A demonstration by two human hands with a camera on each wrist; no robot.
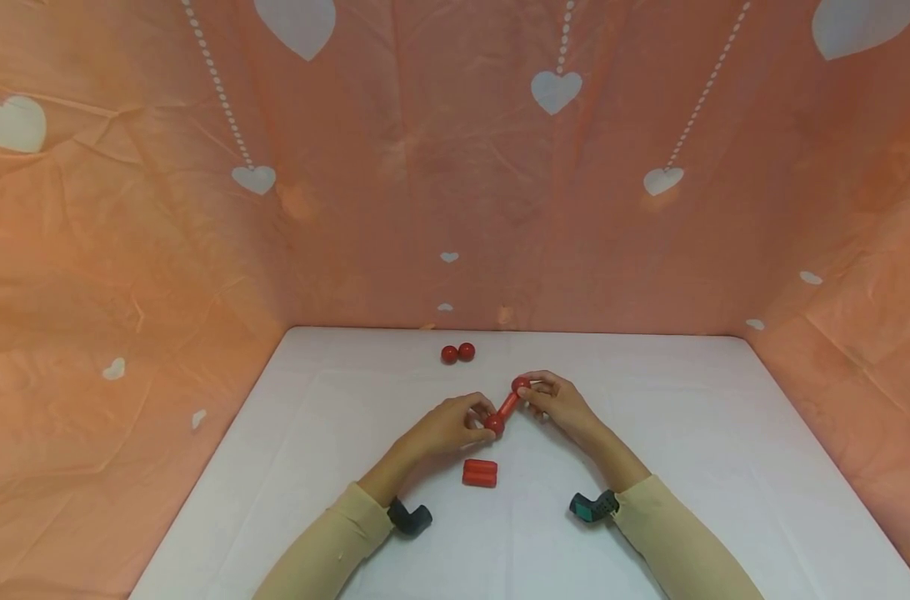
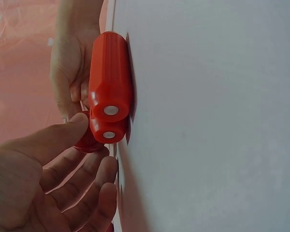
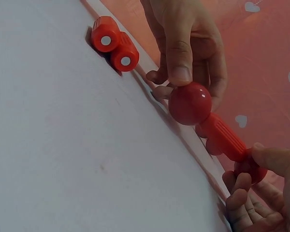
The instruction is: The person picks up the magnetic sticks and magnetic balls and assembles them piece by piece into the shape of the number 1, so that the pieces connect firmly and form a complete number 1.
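Observation:
My left hand (image 1: 449,425) pinches a red ball (image 1: 495,425) between thumb and fingers. A ribbed red rod (image 1: 508,406) runs from that ball up to a second red ball (image 3: 251,166), pinched by my right hand (image 1: 562,407). In the right wrist view, the rod (image 3: 224,137) meets a ball at each end, making a dumbbell shape. Nearer me, two more red rods (image 1: 480,473) lie side by side on the white table. Round pale discs mark their ends, seen on the upper rod (image 2: 108,79) in the left wrist view.
Two loose red balls (image 1: 458,353) sit together toward the back of the white table (image 1: 650,433). An orange curtain (image 1: 462,167) with white hearts closes off the back and both sides. Dark wrist cameras (image 1: 594,507) are strapped on over the sleeves.

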